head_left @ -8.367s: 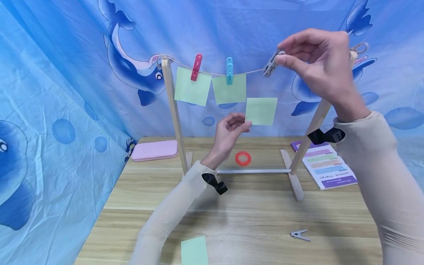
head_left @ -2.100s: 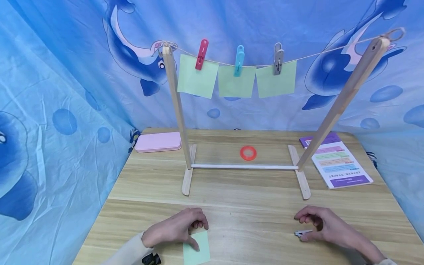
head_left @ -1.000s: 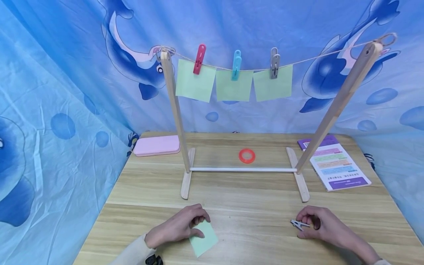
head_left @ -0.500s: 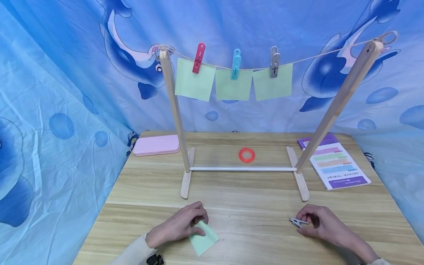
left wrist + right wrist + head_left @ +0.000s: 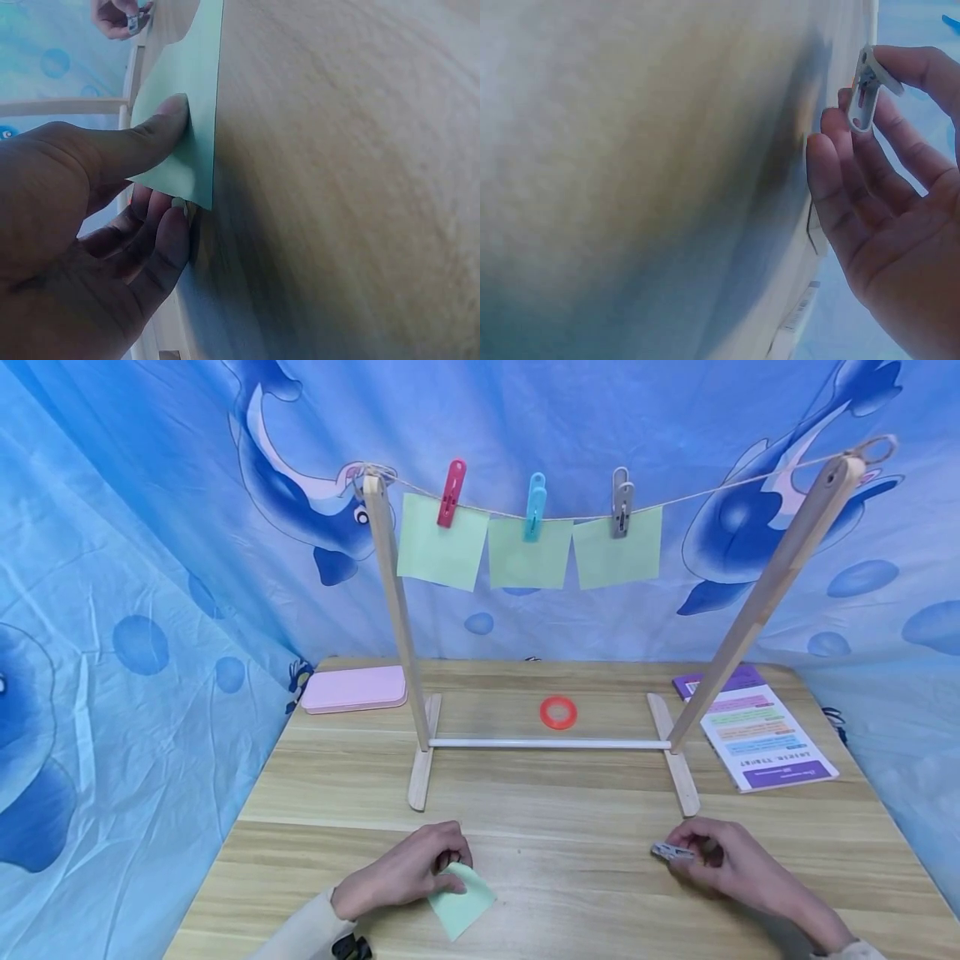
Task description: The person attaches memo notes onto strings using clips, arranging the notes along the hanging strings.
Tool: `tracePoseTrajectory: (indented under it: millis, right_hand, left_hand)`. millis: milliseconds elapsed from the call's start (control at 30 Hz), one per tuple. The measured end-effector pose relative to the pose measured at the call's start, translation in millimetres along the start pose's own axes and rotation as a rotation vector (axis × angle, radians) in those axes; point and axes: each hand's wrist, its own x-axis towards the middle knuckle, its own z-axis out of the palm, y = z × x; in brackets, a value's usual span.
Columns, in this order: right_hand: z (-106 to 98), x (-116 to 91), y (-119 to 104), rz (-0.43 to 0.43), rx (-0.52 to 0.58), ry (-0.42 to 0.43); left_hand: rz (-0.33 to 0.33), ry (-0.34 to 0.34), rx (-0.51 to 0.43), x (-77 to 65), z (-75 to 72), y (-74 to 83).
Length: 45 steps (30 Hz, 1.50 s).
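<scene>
My left hand (image 5: 414, 870) pinches a pale green paper square (image 5: 465, 906) by its upper left edge, low over the front of the table. In the left wrist view the thumb lies flat on the paper (image 5: 184, 142) with the fingers behind it. At the front right, my right hand (image 5: 738, 864) pinches a grey clothespin (image 5: 672, 852) between thumb and fingers; the right wrist view shows the clothespin (image 5: 864, 94) up at the fingertips. Three green paper squares hang from a string, under a red clothespin (image 5: 452, 495), a blue clothespin (image 5: 535, 508) and a grey clothespin (image 5: 622, 503).
The string runs between two wooden posts (image 5: 765, 602) joined low down by a white rod (image 5: 547, 744). Behind the rod lies a red ring (image 5: 558, 712). A pink case (image 5: 355, 688) is at the back left, a printed booklet (image 5: 765, 731) at the back right.
Since the oldest frame, the third square has been clipped up by the grey clothespin. Both hands have come down; the left has taken a paper square, the right a clothespin, which it has since turned.
</scene>
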Motion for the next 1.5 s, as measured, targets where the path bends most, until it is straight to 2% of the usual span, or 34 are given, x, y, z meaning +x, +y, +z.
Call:
tracePoseTrajectory:
  millis: [100,333,467,600,767,1067,1233,1500]
  right_hand:
    - [-4,3,-2,-0.027,-0.01,0.019]
    - [-13,11,-11,-0.026,-0.052,0.083]
    - [-19,14,-16,-0.023,-0.079,0.114]
    - [-24,14,-19,-0.028,-0.088,0.106]
    - [-28,14,-21,-0.026,-0.087,0.099]
    - [-27,15,-24,0.018,-0.075,0.131]
    - [-28,17,-26,-0.006,-0.056,0.161]
    - [-32,28,-32,-0.039,0.0,0.267]
  left_hand:
    - [-0.003,-0.002,0.013,1.7,-1.4,0.0]
    - [0.046,0.003,0.0,5.2,-5.2,-0.5]
    - [0.077,-0.063,-0.008,4.5,-6.1,1.9]
    - [0.12,-0.135,0.059,3.3,-5.2,6.7]
    - [0.153,-0.15,0.135,4.1,-3.4,10.1]
    - [0.164,-0.14,0.089,3.8,-0.2,7.3]
    - [0.162,-0.131,0.045,3.1,1.8,6.5]
    - [0.127,-0.089,-0.064,4.5,4.5,5.5]
